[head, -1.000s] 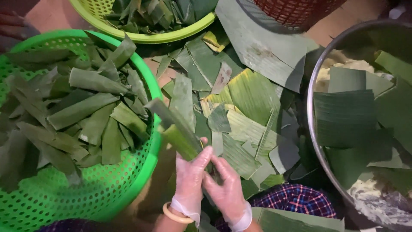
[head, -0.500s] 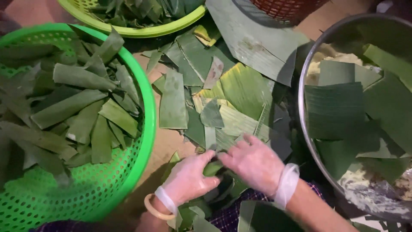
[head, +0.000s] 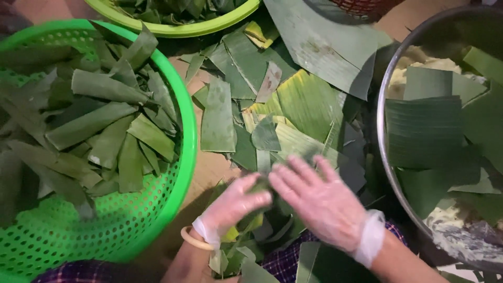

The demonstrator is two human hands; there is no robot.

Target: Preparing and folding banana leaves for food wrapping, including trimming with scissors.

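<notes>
A steel basin (head: 381, 131) at the right is holding cut leaf squares over pale filling. A green basket (head: 184, 157) at the left is sitting heaped with folded leaf parcels; a second basket (head: 209, 25) is lying far off. Between them, scrap leaves (head: 293, 110) are littering the brown floor (head: 209, 170), leaving little free room.

Near the middle, the left hand (head: 236, 207) and right hand (head: 317, 202), both in thin clear gloves, are pressing together around a small leaf bundle (head: 260, 184), fingers curled on it. The bundle is probably light, soft and pliable, a bit slick and easily torn; gripping its folded ends should be keeping it from springing open.
</notes>
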